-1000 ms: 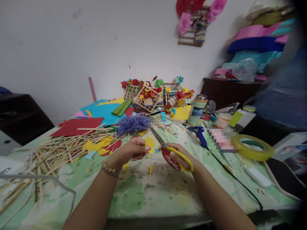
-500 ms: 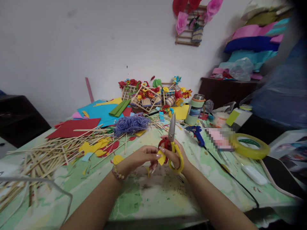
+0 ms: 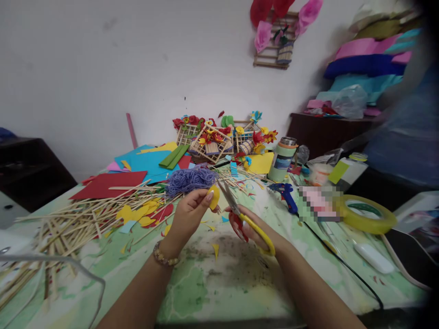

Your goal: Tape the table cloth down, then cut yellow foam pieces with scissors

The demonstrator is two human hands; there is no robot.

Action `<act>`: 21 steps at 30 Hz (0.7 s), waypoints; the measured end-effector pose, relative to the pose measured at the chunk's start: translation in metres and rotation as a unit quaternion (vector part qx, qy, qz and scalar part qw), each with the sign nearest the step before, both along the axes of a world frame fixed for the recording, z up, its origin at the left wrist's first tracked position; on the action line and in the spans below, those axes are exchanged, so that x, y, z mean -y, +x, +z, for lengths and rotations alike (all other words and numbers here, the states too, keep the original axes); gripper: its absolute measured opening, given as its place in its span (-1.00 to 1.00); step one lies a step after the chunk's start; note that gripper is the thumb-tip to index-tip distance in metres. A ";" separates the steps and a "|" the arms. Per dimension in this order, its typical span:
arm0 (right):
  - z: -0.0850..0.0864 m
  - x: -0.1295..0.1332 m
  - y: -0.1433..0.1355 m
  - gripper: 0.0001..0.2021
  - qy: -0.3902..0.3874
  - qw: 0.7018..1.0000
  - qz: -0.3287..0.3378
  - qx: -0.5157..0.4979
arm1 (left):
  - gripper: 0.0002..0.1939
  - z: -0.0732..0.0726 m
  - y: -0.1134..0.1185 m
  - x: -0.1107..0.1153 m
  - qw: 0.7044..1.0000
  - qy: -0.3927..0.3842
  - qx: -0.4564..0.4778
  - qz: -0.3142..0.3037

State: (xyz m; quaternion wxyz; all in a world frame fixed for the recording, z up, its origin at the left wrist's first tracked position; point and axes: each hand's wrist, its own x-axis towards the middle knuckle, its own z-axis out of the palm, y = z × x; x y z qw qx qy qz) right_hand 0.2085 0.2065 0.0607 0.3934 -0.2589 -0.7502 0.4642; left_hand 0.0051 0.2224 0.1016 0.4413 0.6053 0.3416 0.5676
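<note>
Between thumb and fingers, my left hand (image 3: 195, 208) pinches a small piece of yellow paper (image 3: 214, 197) with a rounded edge. My right hand (image 3: 248, 224) is wrapped round the scissors (image 3: 236, 208), which have one red and one yellow handle. Their blades are slightly parted and point up and left, just right of the paper and apart from it. Small yellow paper scraps (image 3: 215, 250) lie on the table below my hands. Cut yellow petals (image 3: 135, 211) and red ones (image 3: 166, 212) are spread to the left of my left hand.
Thin wooden sticks (image 3: 68, 228) pile up at left, beside red paper (image 3: 109, 184). Purple yarn (image 3: 190, 179) lies behind my left hand. Decorated stick frames (image 3: 212, 144) stand at the back. At right are a bottle (image 3: 281, 160), a blue glue gun (image 3: 286, 196) and a tape roll (image 3: 387, 219).
My left hand has moved up and left with the yellow paper, away from my right hand. The scissors have tilted to the left and their blades have parted.
</note>
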 end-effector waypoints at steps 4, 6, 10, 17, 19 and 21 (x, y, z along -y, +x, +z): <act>0.003 0.004 -0.002 -0.38 -0.006 0.998 0.043 0.036 | -0.74 -0.003 0.002 -0.001 1.000 0.015 -0.009 -0.014; 0.002 0.004 -0.002 -0.36 -0.024 0.998 0.053 0.041 | -0.73 -0.005 0.004 -0.001 0.999 0.019 -0.025 -0.022; 0.000 0.002 -0.002 -0.35 -0.031 0.997 0.059 0.028 | -0.73 -0.005 0.004 0.000 0.999 0.013 -0.046 -0.017; -0.001 0.002 -0.003 -0.35 -0.038 0.998 0.058 0.015 | -0.68 -0.003 0.004 0.001 0.998 -0.011 -0.053 -0.025; -0.002 0.002 -0.004 -0.34 -0.042 0.998 0.054 0.013 | -0.67 -0.004 0.005 0.001 0.998 -0.013 -0.054 -0.028; -0.001 0.002 -0.004 -0.35 -0.046 0.998 0.044 0.012 | -0.67 -0.004 0.006 0.001 0.998 -0.012 -0.053 -0.029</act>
